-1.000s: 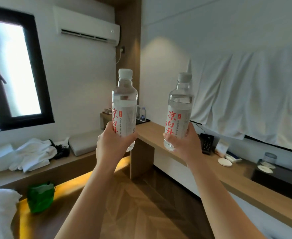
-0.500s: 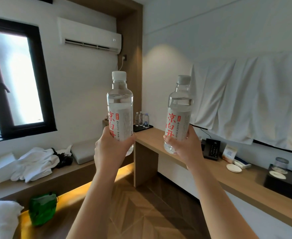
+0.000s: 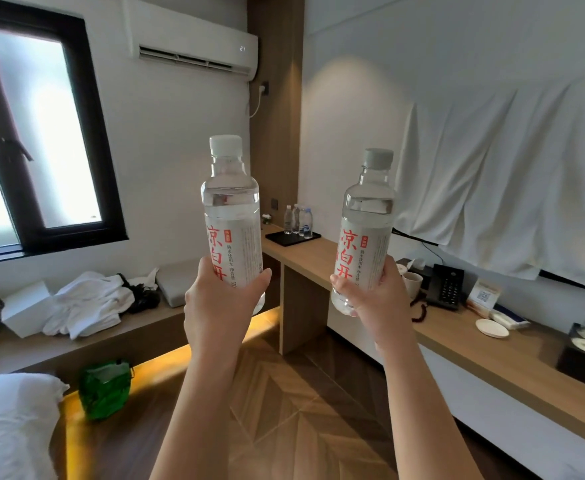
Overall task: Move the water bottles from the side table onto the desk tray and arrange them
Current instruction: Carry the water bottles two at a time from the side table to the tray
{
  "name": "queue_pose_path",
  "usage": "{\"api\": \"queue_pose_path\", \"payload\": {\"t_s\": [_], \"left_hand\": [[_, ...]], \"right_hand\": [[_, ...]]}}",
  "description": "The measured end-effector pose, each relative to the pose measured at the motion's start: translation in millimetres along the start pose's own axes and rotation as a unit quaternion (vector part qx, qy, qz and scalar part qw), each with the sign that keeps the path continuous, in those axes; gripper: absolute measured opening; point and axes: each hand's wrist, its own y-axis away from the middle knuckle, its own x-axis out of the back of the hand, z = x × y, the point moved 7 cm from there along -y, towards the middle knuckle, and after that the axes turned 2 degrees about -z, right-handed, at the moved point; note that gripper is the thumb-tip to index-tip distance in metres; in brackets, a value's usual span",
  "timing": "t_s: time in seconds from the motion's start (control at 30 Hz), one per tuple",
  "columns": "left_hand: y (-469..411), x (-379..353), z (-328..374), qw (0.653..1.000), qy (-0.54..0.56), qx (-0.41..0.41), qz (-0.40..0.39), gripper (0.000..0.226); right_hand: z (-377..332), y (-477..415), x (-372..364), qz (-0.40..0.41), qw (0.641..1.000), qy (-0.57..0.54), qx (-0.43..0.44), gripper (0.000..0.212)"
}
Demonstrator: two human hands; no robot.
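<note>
Left grip (image 3: 222, 306) is wrapped round the lower half of the left bottle (image 3: 232, 216), thumb on its right flank. This is clear smooth plastic, a round body with a sloped shoulder and a white ribbed cap; the white label carries red characters, and water stands up to the shoulder. It is upright. Right grip (image 3: 377, 299) is curled round the base of the right bottle (image 3: 367, 230), which has the same make and label, a cap greyer in shade, and leans slightly right. I hold both in the air, apart from each other and well short of the black tray (image 3: 280, 239), one seen left of it, one right. The tray is flat, dark and rectangular, with a few small clear bottles (image 3: 298, 220) standing on it. It sits at the far end of the long wood-grain table (image 3: 457, 337). Nearer me than the tray on that table is a black keypad phone (image 3: 445, 285). A creased white sheet (image 3: 509, 185) hangs right of the tray. Herringbone wood floor (image 3: 284, 410) lies below it, and a white air conditioner (image 3: 194, 46) is high to its left.
</note>
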Motion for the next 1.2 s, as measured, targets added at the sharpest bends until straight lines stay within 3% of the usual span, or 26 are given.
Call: {"api": "queue_pose_path", "payload": {"t_s": [0.43, 0.73, 1.2], "left_hand": [[-82, -99, -37, 1.0, -0.001, 0.012, 0.001, 0.069], [-170, -192, -47, 0.999, 0.004, 0.005, 0.033, 0.067], [-265, -294, -90, 1.0, 0.0, 0.021, 0.01, 0.069]], "right_hand": [[72, -105, -48, 0.034, 0.999, -0.016, -0.005, 0.066], [123, -234, -80, 0.013, 0.999, 0.029, 0.019, 0.07], [202, -340, -122, 0.01, 0.999, 0.049, -0.01, 0.071]]}}
